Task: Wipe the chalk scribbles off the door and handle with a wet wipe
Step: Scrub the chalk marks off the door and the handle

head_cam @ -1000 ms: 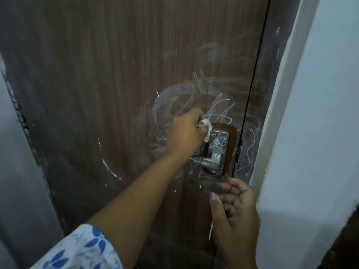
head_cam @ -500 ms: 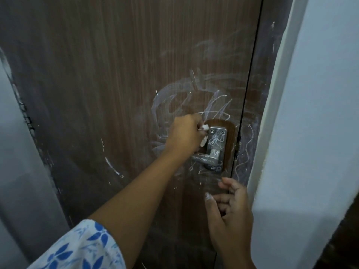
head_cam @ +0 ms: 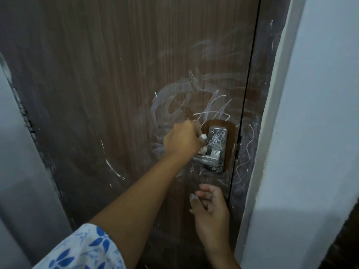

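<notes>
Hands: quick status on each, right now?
Left hand: closed, gripping the wet wipe.
Right hand: open, fingers loosely curled, holding nothing.

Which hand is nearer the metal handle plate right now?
Left. The left hand, gripping the wet wipe, is at the handle plate's left edge; the right hand hangs below the plate, apart from it, holding nothing.

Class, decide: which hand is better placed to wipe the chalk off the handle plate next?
Left hand: it grips the wipe right beside the scribbled plate. The right hand hangs lower, holding nothing.
</notes>
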Tool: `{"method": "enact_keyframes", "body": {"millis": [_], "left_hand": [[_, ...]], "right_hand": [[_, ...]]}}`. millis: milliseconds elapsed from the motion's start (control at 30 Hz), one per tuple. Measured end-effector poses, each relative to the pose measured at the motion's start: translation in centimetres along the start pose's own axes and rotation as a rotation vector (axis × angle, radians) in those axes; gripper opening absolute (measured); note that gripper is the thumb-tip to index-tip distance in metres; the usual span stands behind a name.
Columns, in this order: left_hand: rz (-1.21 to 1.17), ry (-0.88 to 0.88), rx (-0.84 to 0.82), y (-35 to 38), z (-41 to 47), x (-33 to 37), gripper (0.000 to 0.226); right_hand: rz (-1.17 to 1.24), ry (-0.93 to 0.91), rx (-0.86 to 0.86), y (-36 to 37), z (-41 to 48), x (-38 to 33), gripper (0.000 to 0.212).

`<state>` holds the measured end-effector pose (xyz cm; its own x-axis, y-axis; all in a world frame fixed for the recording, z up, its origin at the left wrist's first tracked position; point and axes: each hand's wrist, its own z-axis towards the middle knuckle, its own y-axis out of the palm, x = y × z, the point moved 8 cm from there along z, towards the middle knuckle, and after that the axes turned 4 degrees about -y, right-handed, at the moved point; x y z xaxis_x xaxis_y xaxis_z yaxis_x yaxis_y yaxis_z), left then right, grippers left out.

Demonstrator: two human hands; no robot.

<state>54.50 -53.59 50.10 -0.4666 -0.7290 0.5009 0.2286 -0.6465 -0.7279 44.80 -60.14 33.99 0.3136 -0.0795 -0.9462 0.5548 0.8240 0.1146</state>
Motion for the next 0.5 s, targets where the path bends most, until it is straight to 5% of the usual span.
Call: {"method": "enact_keyframes", "body": {"millis": [100, 333, 500], "left_hand": [[0.086, -0.002, -0.009, 0.9, -0.5, -0.2, 0.007], [0.108, -0.066, -0.017, 0.8, 0.0, -0.2, 0.01], [0.157, -0.12, -0.125, 1.1, 0.7, 0.1, 0.017]], "right_hand": [[0.221, 0.2, 0.051, 0.8, 0.9, 1.1, 0.016], [1.155, 0.648, 0.18, 6.1, 2.5, 0.4, 0.013], [1.317, 0.738, 0.252, 7.8, 3.2, -0.4, 0.014]]}}
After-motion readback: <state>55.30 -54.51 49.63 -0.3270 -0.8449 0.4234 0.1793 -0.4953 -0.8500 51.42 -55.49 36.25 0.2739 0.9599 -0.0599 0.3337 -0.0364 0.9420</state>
